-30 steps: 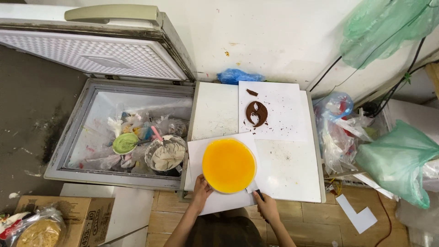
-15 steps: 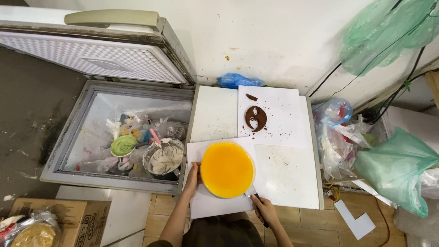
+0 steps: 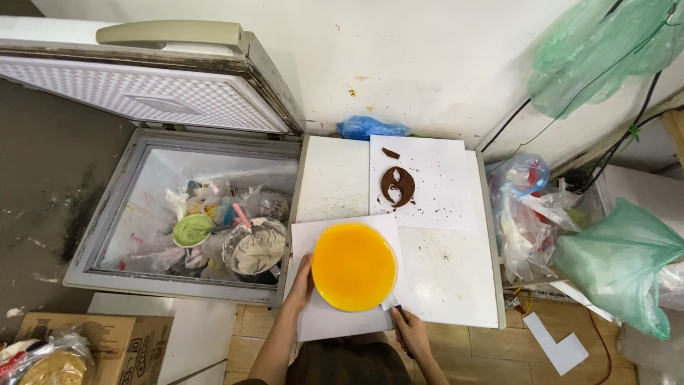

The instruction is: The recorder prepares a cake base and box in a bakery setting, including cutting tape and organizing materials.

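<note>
A round orange-yellow disc [image 3: 354, 266] lies on a white sheet of paper [image 3: 335, 321] on a white worktop [image 3: 449, 278]. My left hand [image 3: 301, 281] rests flat on the paper at the disc's left edge. At the disc's lower right edge, my right hand [image 3: 411, 333] grips a dark-handled knife [image 3: 396, 311]; its blade tip touches the disc. Farther back, a brown round chocolate cut-out [image 3: 397, 186] sits on another white sheet [image 3: 427, 185], with crumbs scattered about.
An open chest freezer [image 3: 192, 214] full of bagged food and bowls stands to the left, lid raised. A blue bag [image 3: 370, 128] lies at the wall. Plastic bags [image 3: 527, 214] and green bags [image 3: 620, 264] crowd the right. A cardboard box [image 3: 92, 342] sits lower left.
The view has shifted slightly. My left hand slid up along the disc's left edge; my right hand with the knife stays at the lower right edge.
</note>
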